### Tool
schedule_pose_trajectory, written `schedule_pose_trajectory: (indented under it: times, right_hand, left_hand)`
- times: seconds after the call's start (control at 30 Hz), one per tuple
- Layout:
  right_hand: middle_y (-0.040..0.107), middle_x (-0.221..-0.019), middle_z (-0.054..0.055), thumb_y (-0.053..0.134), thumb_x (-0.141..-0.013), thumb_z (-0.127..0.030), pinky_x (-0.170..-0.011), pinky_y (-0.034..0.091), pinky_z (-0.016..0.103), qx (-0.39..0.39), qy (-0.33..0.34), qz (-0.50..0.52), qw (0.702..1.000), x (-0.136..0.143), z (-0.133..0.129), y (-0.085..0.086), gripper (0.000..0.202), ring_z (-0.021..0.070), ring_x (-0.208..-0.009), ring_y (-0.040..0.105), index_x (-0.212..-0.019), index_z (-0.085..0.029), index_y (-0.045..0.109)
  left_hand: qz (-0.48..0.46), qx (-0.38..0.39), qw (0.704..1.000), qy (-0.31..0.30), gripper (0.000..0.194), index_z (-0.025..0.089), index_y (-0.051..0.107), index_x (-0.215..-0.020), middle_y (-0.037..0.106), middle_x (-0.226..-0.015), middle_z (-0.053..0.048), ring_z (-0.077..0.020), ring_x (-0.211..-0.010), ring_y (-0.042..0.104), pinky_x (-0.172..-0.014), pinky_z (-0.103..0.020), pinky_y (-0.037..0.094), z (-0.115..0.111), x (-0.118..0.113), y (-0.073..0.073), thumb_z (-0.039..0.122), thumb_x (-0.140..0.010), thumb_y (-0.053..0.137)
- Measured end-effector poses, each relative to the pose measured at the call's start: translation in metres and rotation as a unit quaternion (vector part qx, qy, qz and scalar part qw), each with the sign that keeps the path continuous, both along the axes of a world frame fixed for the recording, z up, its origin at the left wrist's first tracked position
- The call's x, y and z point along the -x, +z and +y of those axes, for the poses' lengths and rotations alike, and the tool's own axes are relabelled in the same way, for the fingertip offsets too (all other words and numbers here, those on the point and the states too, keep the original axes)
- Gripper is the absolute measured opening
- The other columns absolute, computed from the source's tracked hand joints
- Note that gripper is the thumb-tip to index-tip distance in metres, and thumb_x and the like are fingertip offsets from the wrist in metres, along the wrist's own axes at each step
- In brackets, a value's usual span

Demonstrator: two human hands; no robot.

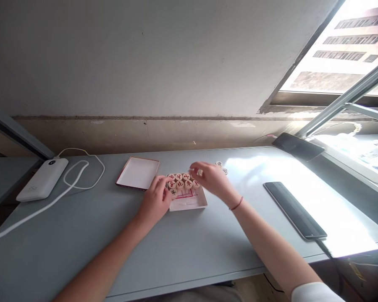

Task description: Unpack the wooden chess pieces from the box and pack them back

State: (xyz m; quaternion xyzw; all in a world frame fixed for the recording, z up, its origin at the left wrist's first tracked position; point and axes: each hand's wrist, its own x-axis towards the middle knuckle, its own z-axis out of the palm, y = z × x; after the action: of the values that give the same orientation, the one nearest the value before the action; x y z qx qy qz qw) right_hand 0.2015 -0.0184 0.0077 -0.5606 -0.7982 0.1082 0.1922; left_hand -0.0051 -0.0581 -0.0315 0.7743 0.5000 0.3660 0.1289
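Discs sit in rows inside the box at mid-frame, probably for snugness. The left hand curls at its left edge, perhaps steadying it; the right hand bends above. Whether either pinches anything, I can't tell.

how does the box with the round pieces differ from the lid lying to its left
The box holds round pieces, while the lid holds none. Red lines show inside the box; the lid's inside is plain white. Both lie open side up on the desk.
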Motion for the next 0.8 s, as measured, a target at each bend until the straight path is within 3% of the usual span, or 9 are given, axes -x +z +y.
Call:
schedule_pose_trajectory:
  times: [0.1,0.17,0.33,0.57,0.67,0.8]
  right_hand:
    - [0.068,-0.101,0.008,0.044,-0.091,-0.036,-0.061,0.038,0.024,0.042,-0.113,-0.075,0.99,-0.022,0.03,0.007,0.03,0.0169,-0.078,0.062,-0.102,-0.02,0.067]
    - [0.069,-0.095,0.009,0.048,-0.087,-0.038,-0.059,0.038,0.025,0.1,-0.142,-0.123,0.977,-0.031,0.049,0.007,0.031,0.0196,-0.078,0.062,-0.099,-0.019,0.068]
    - [0.069,-0.073,0.01,0.058,-0.077,-0.029,-0.056,0.039,0.026,0.181,-0.128,-0.156,0.963,-0.033,0.071,0.004,0.021,0.0199,-0.068,0.062,-0.084,-0.015,0.071]
    - [0.068,-0.063,0.01,0.064,-0.07,-0.02,-0.056,0.043,0.026,0.166,-0.133,-0.163,0.964,-0.03,0.074,0.002,0.022,0.0219,-0.067,0.065,-0.089,-0.011,0.071]
    - [0.069,-0.065,0.007,0.062,-0.075,-0.023,-0.061,0.048,0.026,0.15,-0.156,-0.099,0.971,-0.034,0.069,0.005,0.029,0.0175,-0.058,0.065,-0.1,-0.01,0.069]
    - [0.072,-0.084,0.011,0.065,-0.078,-0.035,-0.053,0.052,0.024,0.172,-0.14,0.145,0.964,-0.035,0.046,0.017,0.038,0.0149,-0.055,0.066,-0.106,-0.009,0.066]
  left_hand:
    - [0.0,0.008,1.0,-0.014,0.032,0.02,0.054,-0.105,0.057,-0.103,-0.006,-0.0116,-0.073,0.061,-0.063,-0.024,0.053,-0.001,-0.001,-0.001,0.005,-0.08,0.04]
    - [-0.004,0.013,1.0,-0.017,0.032,0.02,0.054,-0.105,0.056,-0.104,-0.006,-0.0109,-0.072,0.06,-0.063,-0.024,0.053,-0.001,-0.001,-0.002,0.005,-0.081,0.04]
    - [-0.002,-0.011,1.0,-0.019,0.034,0.021,0.055,-0.106,0.056,-0.104,-0.006,-0.0136,-0.082,0.061,-0.067,-0.025,0.054,0.001,0.0,-0.006,0.005,-0.081,0.04]
    - [0.01,-0.008,1.0,-0.019,0.031,0.02,0.057,-0.104,0.057,-0.103,-0.006,-0.0142,-0.083,0.062,-0.071,-0.026,0.054,0.001,-0.002,-0.006,0.005,-0.082,0.041]
    - [0.007,-0.015,1.0,-0.02,0.03,0.021,0.058,-0.104,0.057,-0.103,-0.006,-0.0149,-0.087,0.062,-0.076,-0.028,0.054,0.0,-0.001,-0.003,0.006,-0.083,0.042]
    - [-0.007,-0.042,0.999,-0.015,0.029,0.025,0.058,-0.112,0.058,-0.103,-0.004,-0.015,-0.089,0.062,-0.081,-0.03,0.055,-0.002,-0.004,0.001,0.015,-0.089,0.046]
